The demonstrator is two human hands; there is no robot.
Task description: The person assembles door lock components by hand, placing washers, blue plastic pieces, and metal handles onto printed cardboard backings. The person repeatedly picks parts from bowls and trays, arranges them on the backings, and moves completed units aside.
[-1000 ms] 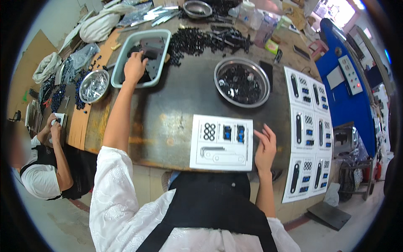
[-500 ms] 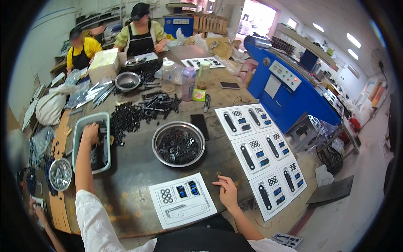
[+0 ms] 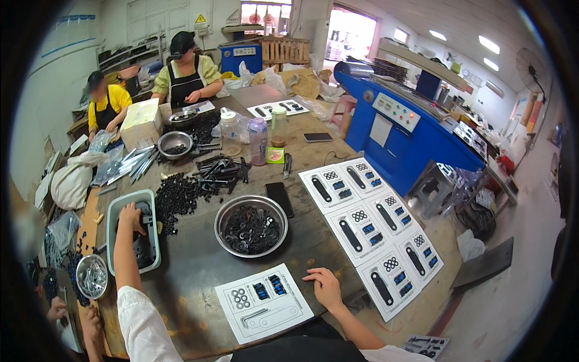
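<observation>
My left hand (image 3: 129,219) reaches down into a pale green plastic bin (image 3: 154,208) of dark, flat parts. Its fingertips are lost among those parts, so their grip does not show. Close to the table's front edge, my right hand (image 3: 325,287) rests with its index finger stretched out, holding nothing. Between my arms lies a white card (image 3: 263,308) bearing dark rings, blue-and-black pieces and the outlines of a lever and hex keys. Beyond it stands a steel bowl (image 3: 281,238) full of dark washers.
Several joined white cards (image 3: 356,256) with black levers lie at right. A phone (image 3: 279,199) is beside the bowl. Small black parts (image 3: 178,196) are heaped beyond the bin. A small metal bowl (image 3: 92,277) sits left. Two people (image 3: 187,78) work across the table; another person's hands (image 3: 91,324) show lower left.
The view has shifted slightly, so the far end sits higher and the table things lower. My left hand stays in the bin; my right hand stays by the table edge.
</observation>
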